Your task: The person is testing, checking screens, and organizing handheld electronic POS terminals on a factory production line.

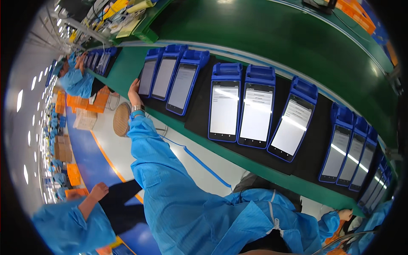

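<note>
Blue handheld terminals with lit screens lie in groups on black mats along the green bench. My left hand reaches out to the far left group, its fingers closed at the mat's left edge, next to the leftmost terminal. The exact finger contact is partly hidden. Two more terminals lie beside that one. The middle group holds a terminal, another terminal and a tilted terminal. My right hand is low at the right, by the bench edge near the right-hand terminals; its fingers are mostly hidden.
A person in blue works at the bench's far left; another person's hand shows at lower left. A round woven stool stands below the bench. A blue coiled cord runs toward my clothing. Orange crates stand on the floor.
</note>
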The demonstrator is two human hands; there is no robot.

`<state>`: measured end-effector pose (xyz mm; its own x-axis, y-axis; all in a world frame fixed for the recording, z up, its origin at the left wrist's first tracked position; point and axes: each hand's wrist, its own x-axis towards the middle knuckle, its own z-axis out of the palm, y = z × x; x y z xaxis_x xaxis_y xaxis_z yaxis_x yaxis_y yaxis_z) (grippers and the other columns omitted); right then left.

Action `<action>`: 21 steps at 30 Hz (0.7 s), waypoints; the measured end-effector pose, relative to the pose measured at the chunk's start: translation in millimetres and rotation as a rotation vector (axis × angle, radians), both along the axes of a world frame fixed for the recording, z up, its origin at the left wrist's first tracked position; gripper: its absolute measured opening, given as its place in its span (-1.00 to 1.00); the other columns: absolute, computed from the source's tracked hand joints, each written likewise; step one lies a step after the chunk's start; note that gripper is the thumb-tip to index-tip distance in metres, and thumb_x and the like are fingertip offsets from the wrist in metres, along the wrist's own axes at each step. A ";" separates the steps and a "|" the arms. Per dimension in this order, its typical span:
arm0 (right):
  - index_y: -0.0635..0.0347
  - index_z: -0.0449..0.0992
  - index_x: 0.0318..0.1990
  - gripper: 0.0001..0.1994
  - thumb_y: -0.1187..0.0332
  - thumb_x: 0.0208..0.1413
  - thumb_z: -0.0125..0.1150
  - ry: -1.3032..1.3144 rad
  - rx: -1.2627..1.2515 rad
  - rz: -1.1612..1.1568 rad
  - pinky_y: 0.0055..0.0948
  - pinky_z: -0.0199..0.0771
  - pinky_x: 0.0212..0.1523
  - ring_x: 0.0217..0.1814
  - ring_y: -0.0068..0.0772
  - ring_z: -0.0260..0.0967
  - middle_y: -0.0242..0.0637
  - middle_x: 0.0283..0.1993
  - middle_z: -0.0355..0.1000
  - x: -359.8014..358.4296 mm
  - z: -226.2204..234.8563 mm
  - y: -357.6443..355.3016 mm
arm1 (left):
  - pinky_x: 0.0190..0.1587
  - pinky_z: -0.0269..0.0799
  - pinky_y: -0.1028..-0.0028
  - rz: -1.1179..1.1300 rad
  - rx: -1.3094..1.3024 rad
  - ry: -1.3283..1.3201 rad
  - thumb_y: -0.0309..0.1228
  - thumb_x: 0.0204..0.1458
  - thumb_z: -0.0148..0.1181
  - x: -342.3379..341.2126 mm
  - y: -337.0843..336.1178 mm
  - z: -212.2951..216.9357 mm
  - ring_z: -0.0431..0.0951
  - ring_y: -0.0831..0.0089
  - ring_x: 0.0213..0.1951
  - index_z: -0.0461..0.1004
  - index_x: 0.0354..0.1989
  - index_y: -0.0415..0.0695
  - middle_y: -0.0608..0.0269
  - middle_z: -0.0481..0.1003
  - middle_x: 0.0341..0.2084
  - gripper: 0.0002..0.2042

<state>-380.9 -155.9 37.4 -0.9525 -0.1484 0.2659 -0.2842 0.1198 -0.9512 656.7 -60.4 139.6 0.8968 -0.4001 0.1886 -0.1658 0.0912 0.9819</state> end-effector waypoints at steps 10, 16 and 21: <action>0.53 0.49 -0.37 -0.74 0.42 -0.12 0.06 0.020 0.030 -0.091 -0.31 0.42 -0.35 -0.37 -0.15 0.38 0.05 -0.30 0.44 32.4 24.3 -8.6 | 0.11 0.10 0.47 0.046 0.090 -0.156 -0.59 -0.25 -0.28 -13.3 10.8 -7.6 0.32 0.27 0.02 0.32 -0.04 -0.39 -0.03 0.35 -0.05 -0.51; 0.52 0.48 -0.35 -0.73 0.41 -0.12 0.05 0.091 -0.005 -0.077 -0.30 0.42 -0.36 -0.39 -0.14 0.38 0.06 -0.31 0.43 14.4 12.9 -2.9 | 0.08 0.14 0.44 0.055 0.106 -0.068 -0.31 0.01 -0.22 15.6 -11.3 -24.0 0.37 0.29 -0.03 0.35 -0.07 -0.35 0.02 0.40 -0.11 -0.58; 0.51 0.47 -0.32 -0.71 0.38 -0.08 0.04 0.049 -0.031 -0.075 -0.30 0.41 -0.34 -0.37 -0.14 0.37 0.04 -0.28 0.43 25.3 18.0 -3.4 | -0.04 0.26 0.43 -0.092 0.679 -0.530 -0.03 0.02 -0.15 35.1 -23.8 -6.9 0.43 0.30 -0.10 0.43 -0.11 -0.10 -0.08 0.44 -0.22 -0.56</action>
